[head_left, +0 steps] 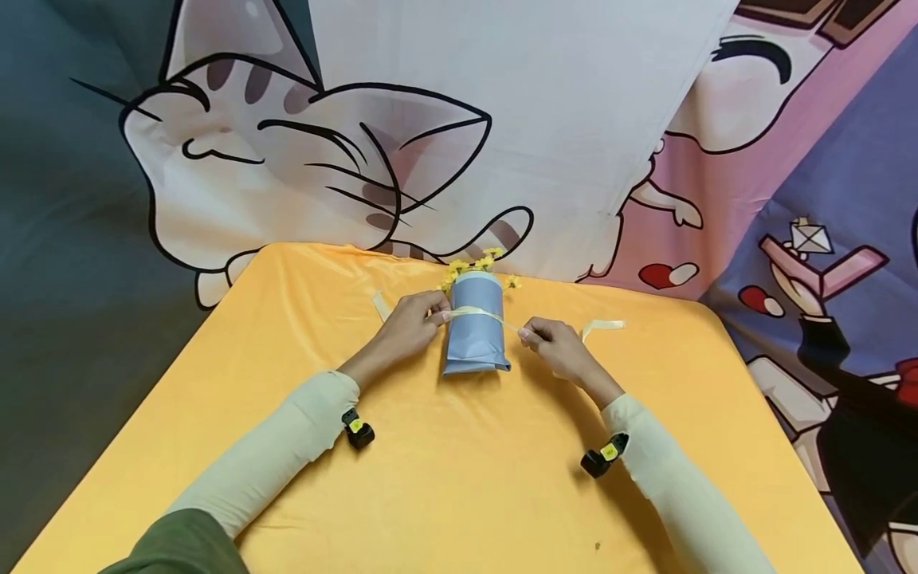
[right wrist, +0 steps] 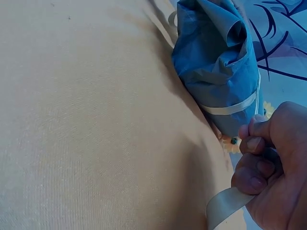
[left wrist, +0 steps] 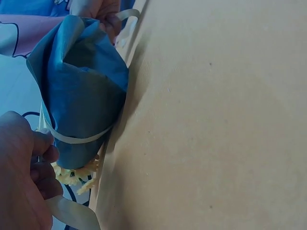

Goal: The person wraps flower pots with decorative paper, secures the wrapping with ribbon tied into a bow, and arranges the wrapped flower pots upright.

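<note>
A bundle wrapped in blue paper (head_left: 476,339) lies on the yellow cloth, its folded end toward me. Small yellow flowers (head_left: 459,271) show past its far end. Round the paper runs a pale ribbon (left wrist: 79,140). My left hand (head_left: 416,323), at the bundle's left side, pinches the ribbon, and a tail of it hangs from the curled fingers in the left wrist view. To the right of the bundle, my right hand (head_left: 555,344) grips the other end and draws it out in a thin line. A loose ribbon tail (right wrist: 225,203) curves below that hand in the right wrist view.
The yellow cloth (head_left: 445,478) covers a table whose far edge meets a printed backdrop (head_left: 574,119) with cartoon figures. Ribbon ends (head_left: 604,325) stick out beyond both hands. A small black camera sits on each wrist over the pale sleeves (head_left: 272,454).
</note>
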Available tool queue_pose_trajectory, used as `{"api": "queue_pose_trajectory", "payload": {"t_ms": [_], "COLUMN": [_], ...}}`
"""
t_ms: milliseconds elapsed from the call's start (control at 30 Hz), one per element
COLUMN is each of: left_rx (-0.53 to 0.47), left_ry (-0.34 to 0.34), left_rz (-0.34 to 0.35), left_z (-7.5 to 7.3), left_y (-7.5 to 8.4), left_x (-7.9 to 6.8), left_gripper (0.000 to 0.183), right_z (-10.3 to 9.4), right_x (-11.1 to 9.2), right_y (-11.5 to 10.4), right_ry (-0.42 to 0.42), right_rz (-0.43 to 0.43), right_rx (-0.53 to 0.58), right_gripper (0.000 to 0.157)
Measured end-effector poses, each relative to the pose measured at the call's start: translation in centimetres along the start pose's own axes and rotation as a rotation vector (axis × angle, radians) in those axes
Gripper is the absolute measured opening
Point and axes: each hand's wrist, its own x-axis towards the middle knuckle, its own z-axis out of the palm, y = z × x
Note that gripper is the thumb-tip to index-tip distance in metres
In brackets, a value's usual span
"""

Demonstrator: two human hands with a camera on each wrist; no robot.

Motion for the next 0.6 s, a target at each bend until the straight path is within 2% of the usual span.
{"api": "queue_pose_trajectory", "payload": {"t_ms": [167, 300, 400, 467, 600], "left_rx": [-0.041, -0.12, -0.171, -0.188, -0.21], "left_ry": [-0.032, -0.047, -0.064, -0.081, -0.105], "left_rz": [-0.003, 0.005, -0.013, -0.037, -0.087], "left_z": [-0.1, -0.3, -0.4, -0.5, -0.6], "left_y": [-0.1, -0.6, -0.8, -0.6, -0.3], "left_x": [-0.1, -0.5, -0.6, -0.6, -0.4], "left_gripper": [0.013, 0.011, 0.013, 0.018, 0.034], "right_z": [-0.1, -0.2, -0.3, -0.3, -0.5], "right_x": [-0.1, -0.1, -0.1, 0.0, 0.3], "right_y": [-0.1, -0.5, -0.7, -0.9, -1.2], "right_ry": [-0.021, -0.1, -0.152, -0.147, -0.108], "right_rz": [-0.003, 0.014, 0.038, 0.046, 0.062], "right_rx": [0.001, 0.076, 0.14, 0.147, 0.087], "right_gripper": [0.034, 0.036, 0.04, 0.045, 0.06]}}
